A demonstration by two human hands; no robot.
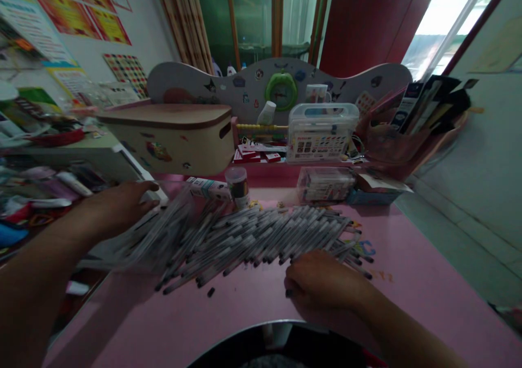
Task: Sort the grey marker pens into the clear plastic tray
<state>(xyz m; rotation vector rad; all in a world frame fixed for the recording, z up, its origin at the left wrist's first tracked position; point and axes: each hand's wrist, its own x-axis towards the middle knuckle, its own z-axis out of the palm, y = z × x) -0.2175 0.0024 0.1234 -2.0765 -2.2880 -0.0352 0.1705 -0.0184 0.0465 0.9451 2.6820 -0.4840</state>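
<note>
Many clear pens (pixel 261 237) with dark ends lie in a wide, slanting heap on the pink table (pixel 253 324). At the heap's left end a see-through plastic box (pixel 142 262) lies tilted with more pens inside. My left hand (pixel 118 207) is closed on the upper edge of this box. Against the near right side of the heap rests my right hand (pixel 318 281), its fingers curled in. A small dark spot shows at its fingertips; whether it holds a pen is hidden. A loose black cap (pixel 211 292) lies nearer to me.
Behind the heap stand a round clear tub (pixel 237 186), a small carton (pixel 210 188) and a clear case (pixel 326 183). A lidded cream bin (pixel 175 145) and a handled plastic case (pixel 320 134) sit farther back. Cluttered items (pixel 61 186) lie to the left.
</note>
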